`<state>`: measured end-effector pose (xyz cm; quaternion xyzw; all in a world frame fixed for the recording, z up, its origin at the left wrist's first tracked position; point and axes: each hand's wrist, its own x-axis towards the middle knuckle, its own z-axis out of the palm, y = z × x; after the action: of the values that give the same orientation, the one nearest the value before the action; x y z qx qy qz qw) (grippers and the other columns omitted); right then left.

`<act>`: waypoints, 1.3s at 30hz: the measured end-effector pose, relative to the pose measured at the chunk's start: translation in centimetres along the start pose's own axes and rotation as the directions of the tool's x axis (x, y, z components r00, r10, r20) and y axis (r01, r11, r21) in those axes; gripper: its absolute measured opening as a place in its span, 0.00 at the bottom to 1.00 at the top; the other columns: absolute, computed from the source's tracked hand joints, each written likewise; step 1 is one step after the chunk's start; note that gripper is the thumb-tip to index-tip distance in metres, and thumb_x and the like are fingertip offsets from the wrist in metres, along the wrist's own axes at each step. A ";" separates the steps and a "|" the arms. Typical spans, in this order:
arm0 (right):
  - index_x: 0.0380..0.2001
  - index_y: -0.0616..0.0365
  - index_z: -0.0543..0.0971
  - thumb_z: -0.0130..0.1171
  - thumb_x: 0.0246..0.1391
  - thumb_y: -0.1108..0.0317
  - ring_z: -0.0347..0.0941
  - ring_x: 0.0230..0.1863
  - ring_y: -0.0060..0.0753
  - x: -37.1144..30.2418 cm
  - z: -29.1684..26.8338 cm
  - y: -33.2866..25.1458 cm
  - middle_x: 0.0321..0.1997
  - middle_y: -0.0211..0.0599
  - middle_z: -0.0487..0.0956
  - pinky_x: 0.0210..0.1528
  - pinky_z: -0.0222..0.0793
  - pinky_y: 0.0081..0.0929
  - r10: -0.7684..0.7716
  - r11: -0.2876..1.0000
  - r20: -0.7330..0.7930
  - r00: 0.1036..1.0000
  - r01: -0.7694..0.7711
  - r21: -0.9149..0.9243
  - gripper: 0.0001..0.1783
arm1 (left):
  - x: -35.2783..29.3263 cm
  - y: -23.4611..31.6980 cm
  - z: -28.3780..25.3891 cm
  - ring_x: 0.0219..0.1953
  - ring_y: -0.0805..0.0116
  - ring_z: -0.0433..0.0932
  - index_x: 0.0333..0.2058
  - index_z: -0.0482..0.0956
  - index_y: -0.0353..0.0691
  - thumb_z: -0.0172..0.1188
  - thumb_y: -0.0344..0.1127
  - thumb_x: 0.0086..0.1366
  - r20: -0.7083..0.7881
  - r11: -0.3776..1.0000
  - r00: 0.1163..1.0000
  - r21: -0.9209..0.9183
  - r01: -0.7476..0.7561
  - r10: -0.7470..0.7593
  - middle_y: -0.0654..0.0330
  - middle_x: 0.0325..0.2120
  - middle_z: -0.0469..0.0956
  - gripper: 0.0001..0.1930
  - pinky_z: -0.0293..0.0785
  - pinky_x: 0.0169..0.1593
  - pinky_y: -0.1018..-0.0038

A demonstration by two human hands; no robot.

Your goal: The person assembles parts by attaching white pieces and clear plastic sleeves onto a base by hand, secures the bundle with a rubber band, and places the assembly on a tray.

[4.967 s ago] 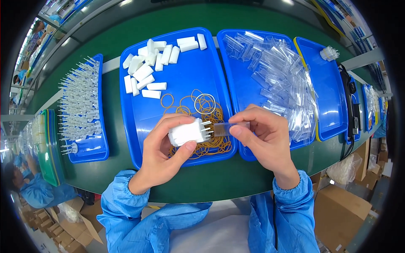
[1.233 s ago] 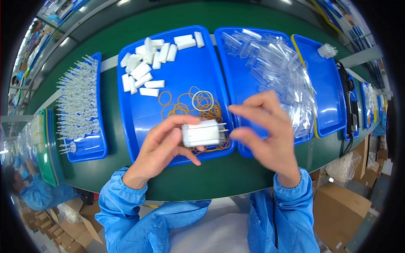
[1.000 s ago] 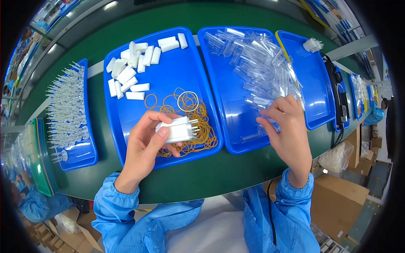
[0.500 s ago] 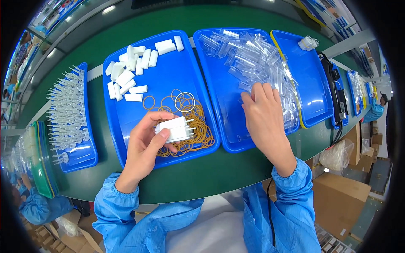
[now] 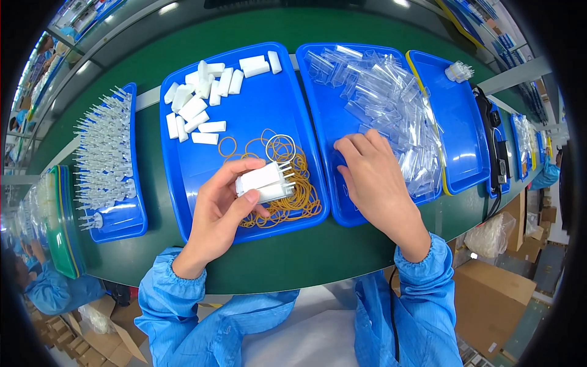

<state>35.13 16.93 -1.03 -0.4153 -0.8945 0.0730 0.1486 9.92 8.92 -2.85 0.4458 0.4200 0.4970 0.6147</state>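
Observation:
My left hand is closed around a bundle of white blocks with thin white prongs sticking out at its right end. It hovers over the near part of a blue tray, above a heap of tan rubber bands. My right hand is over the blue tray to the right, left of a pile of clear plastic sleeves. Its fingers are curled, with the thumb below the index finger; whatever they hold, if anything, cannot be made out.
Loose white blocks lie at the left tray's far end, and a metal ring rests on the bands. Further left, a narrow tray holds many white pronged parts. At right, another blue tray carries a small clear bundle.
My right hand has drawn back left from the clear sleeves. My left hand still grips the white bundle, its pronged end tilted slightly upward. The whole view has shifted a little.

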 end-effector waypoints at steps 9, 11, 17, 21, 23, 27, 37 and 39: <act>0.49 0.60 0.77 0.62 0.47 0.84 0.74 0.35 0.38 0.4 -3.3 -0.8 0.39 0.44 0.76 0.40 0.71 0.35 0.159 0.905 -0.056 0.986 -0.123 0.407 0.23 | -0.1 0.0 0.1 0.53 0.64 0.75 0.60 0.70 0.35 0.55 0.26 0.69 -0.017 1.000 1.000 0.020 -0.012 0.013 0.54 0.54 0.71 0.20 0.81 0.43 0.73; 0.51 0.59 0.77 0.63 0.46 0.85 0.74 0.32 0.33 0.4 -4.0 -1.3 0.39 0.42 0.76 0.36 0.72 0.31 0.166 0.837 -0.059 0.984 -0.109 0.536 0.26 | -0.2 0.0 0.1 0.53 0.65 0.75 0.60 0.69 0.36 0.55 0.27 0.69 -0.026 0.999 1.000 0.043 0.001 0.000 0.55 0.54 0.71 0.20 0.81 0.43 0.74; 0.47 0.62 0.81 0.67 0.44 0.83 0.73 0.33 0.25 0.2 -3.0 -2.7 0.42 0.39 0.75 0.38 0.70 0.23 0.012 0.606 -0.084 0.996 0.060 0.794 0.22 | -0.3 0.2 0.3 0.49 0.69 0.74 0.59 0.71 0.37 0.55 0.26 0.68 -0.010 0.995 1.000 0.099 -0.023 0.025 0.57 0.52 0.70 0.21 0.80 0.42 0.76; 0.42 0.60 0.81 0.69 0.46 0.81 0.72 0.30 0.23 0.3 -1.4 -2.5 0.38 0.38 0.74 0.31 0.70 0.21 -0.003 0.565 -0.118 0.993 0.099 0.819 0.17 | -0.2 0.3 0.2 0.49 0.70 0.74 0.58 0.73 0.37 0.55 0.25 0.68 0.018 0.992 0.999 0.126 -0.032 0.030 0.57 0.51 0.70 0.20 0.79 0.42 0.76; 0.42 0.60 0.81 0.70 0.46 0.79 0.71 0.28 0.23 0.3 -1.4 -2.6 0.35 0.37 0.74 0.29 0.68 0.21 -0.002 0.591 -0.123 0.992 0.100 0.801 0.17 | -0.2 0.3 0.2 0.49 0.70 0.74 0.58 0.73 0.36 0.55 0.25 0.68 0.021 0.992 1.000 0.122 -0.025 0.022 0.57 0.51 0.69 0.19 0.79 0.42 0.76; 0.41 0.59 0.82 0.72 0.47 0.76 0.67 0.23 0.23 0.1 -1.9 -3.0 0.28 0.33 0.73 0.23 0.62 0.22 0.033 0.668 -0.039 0.999 0.007 0.744 0.16 | -0.2 0.1 0.3 0.50 0.70 0.74 0.57 0.74 0.36 0.59 0.26 0.67 -0.001 0.991 1.000 0.137 -0.002 0.002 0.57 0.51 0.70 0.19 0.78 0.43 0.76; 0.42 0.62 0.83 0.68 0.53 0.77 0.70 0.28 0.17 -0.4 -0.6 -2.4 0.29 0.29 0.74 0.31 0.68 0.16 0.213 0.277 0.090 0.973 -0.149 0.949 0.12 | -0.3 -0.2 0.2 0.52 0.67 0.74 0.55 0.75 0.36 0.62 0.27 0.66 -0.048 0.981 0.995 0.177 -0.077 0.087 0.56 0.51 0.71 0.19 0.73 0.51 0.74; 0.43 0.65 0.82 0.66 0.55 0.77 0.74 0.33 0.17 -0.4 -0.7 -2.4 0.33 0.30 0.76 0.35 0.71 0.16 0.262 0.224 0.160 0.952 -0.222 0.949 0.12 | -0.4 -0.2 0.2 0.52 0.67 0.74 0.55 0.75 0.35 0.62 0.27 0.66 -0.057 0.976 0.993 0.197 -0.088 0.101 0.55 0.51 0.71 0.18 0.73 0.51 0.74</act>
<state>33.87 15.06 0.11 -0.3747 -0.5890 0.6128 0.3705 10.07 8.51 -2.94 0.5064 0.4648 0.4970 0.5296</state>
